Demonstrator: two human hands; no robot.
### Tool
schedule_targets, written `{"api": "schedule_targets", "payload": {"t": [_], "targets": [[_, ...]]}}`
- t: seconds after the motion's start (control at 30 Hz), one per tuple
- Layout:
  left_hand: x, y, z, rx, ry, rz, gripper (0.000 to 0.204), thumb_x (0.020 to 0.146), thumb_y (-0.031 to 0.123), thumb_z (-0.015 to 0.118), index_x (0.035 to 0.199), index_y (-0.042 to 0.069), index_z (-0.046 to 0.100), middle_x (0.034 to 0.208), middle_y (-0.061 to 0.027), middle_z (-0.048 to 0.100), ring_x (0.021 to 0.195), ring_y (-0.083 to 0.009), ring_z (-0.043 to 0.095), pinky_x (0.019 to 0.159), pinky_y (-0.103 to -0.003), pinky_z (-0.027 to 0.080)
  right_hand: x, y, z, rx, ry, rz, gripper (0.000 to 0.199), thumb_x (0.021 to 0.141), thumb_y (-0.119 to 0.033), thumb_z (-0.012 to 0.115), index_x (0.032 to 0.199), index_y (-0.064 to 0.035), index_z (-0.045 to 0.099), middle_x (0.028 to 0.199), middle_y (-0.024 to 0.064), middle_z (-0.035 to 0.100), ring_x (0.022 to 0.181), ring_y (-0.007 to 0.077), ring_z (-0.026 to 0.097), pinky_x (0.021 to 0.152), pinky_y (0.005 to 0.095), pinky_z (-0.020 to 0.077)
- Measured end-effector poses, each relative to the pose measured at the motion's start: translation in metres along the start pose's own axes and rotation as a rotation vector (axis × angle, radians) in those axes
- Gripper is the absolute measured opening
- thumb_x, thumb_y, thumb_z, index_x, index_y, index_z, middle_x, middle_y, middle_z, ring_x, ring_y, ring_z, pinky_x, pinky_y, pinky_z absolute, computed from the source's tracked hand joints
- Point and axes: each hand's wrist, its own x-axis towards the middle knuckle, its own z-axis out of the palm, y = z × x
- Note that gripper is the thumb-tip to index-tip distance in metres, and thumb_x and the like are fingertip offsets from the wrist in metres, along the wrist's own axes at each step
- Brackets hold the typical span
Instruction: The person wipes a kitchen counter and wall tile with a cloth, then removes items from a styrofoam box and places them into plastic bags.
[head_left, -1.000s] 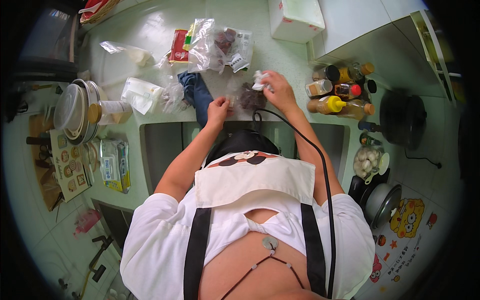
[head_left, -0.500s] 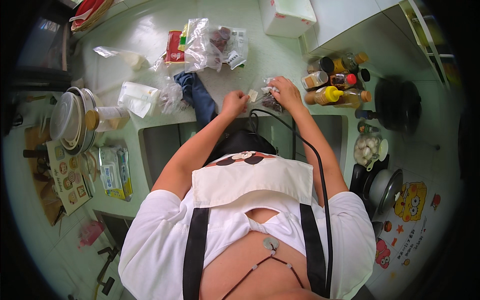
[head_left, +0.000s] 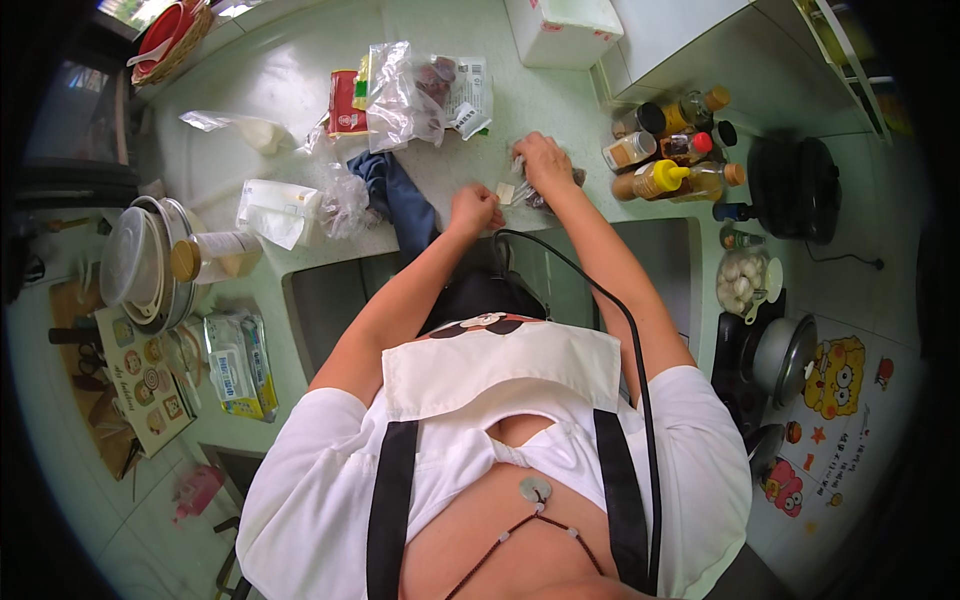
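A small clear plastic bag with dark contents (head_left: 538, 195) lies near the counter's front edge. My right hand (head_left: 543, 163) is over it from the far side, fingers bent down and closed on the plastic; the palm hides part of the bag. To the left, my left hand (head_left: 475, 209) is curled closed just above the front edge, and whatever its fingers pinch is too small to make out. Between the two hands lies a small pale tan piece (head_left: 506, 193). A dark blue cloth (head_left: 395, 195) trails over the edge, left of my left hand.
Several opened food packets (head_left: 405, 95) lie farther back. Bottles and spice jars (head_left: 665, 160) crowd the right. A tissue pack (head_left: 278, 210) and stacked bowls (head_left: 145, 255) stand left. A black cable (head_left: 600, 275) runs across my right forearm.
My right hand has shifted slightly left and away from me over the bag, and the white crumpled bit at its fingers no longer shows. The left hand has stayed nearly in place.
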Motion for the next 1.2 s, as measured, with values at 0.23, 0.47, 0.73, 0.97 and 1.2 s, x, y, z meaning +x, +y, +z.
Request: {"api": "schedule_targets", "payload": {"t": [0.23,0.47,0.73,0.97,1.2], "targets": [[0.004,-0.012,0.001,-0.124,0.000,0.042,0.013,0.086,0.011,0.050,0.084,-0.003,0.051,0.068,-0.0140,0.059,0.056,-0.0233,0.062,0.049,-0.031,0.053,-0.009,0.000,-0.012,0.175,-0.288,-0.192,0.021,0.070,-0.009,0.056,0.088,-0.0167,0.063,0.093,0.0084,0.060,0.092,0.0265,0.056,0.076,0.0400,0.0461],[-0.008,0.004,0.004,-0.126,0.055,-0.010,0.013,0.085,0.011,0.051,0.082,-0.002,0.051,0.068,-0.0130,0.059,0.054,-0.0201,0.060,0.050,-0.029,0.051,0.021,0.016,-0.015,0.050,-0.188,0.204,0.024,0.069,-0.007,0.057,0.088,-0.0191,0.066,0.094,0.0103,0.059,0.091,0.0283,0.056,0.076,0.0399,0.0460],[-0.001,-0.002,0.001,0.089,0.138,0.100,0.016,0.084,0.014,0.053,0.072,0.003,0.054,0.059,-0.0067,0.058,0.046,-0.0120,0.053,0.039,-0.024,0.039,-0.040,-0.013,-0.026,0.105,-0.274,-0.518,0.014,0.061,-0.007,0.060,0.073,-0.0157,0.060,0.075,0.0029,0.055,0.080,0.0252,0.054,0.077,0.0366,0.0410],[-0.012,0.008,-0.001,-0.050,0.122,-0.017,0.016,0.085,0.017,0.051,0.082,0.001,0.052,0.069,-0.0102,0.060,0.052,-0.0163,0.058,0.043,-0.026,0.045,-0.055,0.022,-0.052,0.100,-0.130,-0.272,0.009,0.062,-0.008,0.059,0.068,-0.0139,0.058,0.077,0.0017,0.054,0.079,0.0247,0.052,0.073,0.0363,0.0420],[-0.016,0.007,-0.019,-0.018,0.013,-0.034,0.018,0.085,0.018,0.052,0.085,0.000,0.051,0.075,-0.0123,0.061,0.061,-0.0204,0.062,0.052,-0.029,0.052,-0.043,0.025,-0.050,0.266,0.282,0.220,0.008,0.067,-0.009,0.056,0.075,-0.0089,0.058,0.091,0.0096,0.056,0.087,0.0291,0.054,0.075,0.0368,0.0436]]}}
